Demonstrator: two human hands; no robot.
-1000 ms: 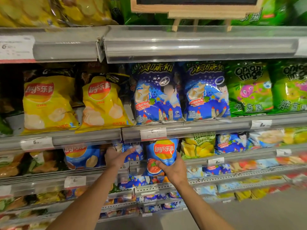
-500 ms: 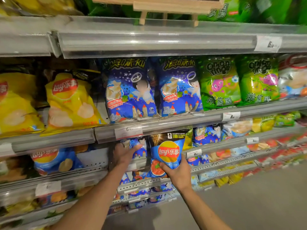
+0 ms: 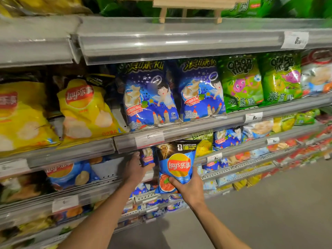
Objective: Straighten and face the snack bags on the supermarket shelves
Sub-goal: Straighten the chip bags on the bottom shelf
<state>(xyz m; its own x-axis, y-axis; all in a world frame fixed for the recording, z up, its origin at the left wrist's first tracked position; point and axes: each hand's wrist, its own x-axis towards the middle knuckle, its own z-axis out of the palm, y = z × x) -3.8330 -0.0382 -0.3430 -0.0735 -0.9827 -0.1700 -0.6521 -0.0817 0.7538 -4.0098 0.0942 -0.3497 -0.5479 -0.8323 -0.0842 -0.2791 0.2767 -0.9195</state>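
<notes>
My right hand (image 3: 190,189) grips the bottom of a blue Lay's bag (image 3: 177,164) with a black top, held upright in front of the lower shelf. My left hand (image 3: 135,168) reaches under the shelf edge and holds a small dark blue snack bag (image 3: 147,157) beside it. On the shelf above stand two blue cartoon bags (image 3: 150,97) (image 3: 201,90), two green onion-ring bags (image 3: 240,83) (image 3: 281,78) and two yellow Lay's bags (image 3: 84,108) (image 3: 19,117).
A price-tag rail (image 3: 149,139) runs just above my hands. Another blue Lay's bag (image 3: 71,174) lies on the lower shelf to the left. More small bags fill the lower shelves to the right. Grey floor (image 3: 269,212) lies bottom right.
My right hand has pulled the blue Lay's bag out from the shelf and lifted it slightly. My left hand has stayed at the small blue bag. The view has shifted right.
</notes>
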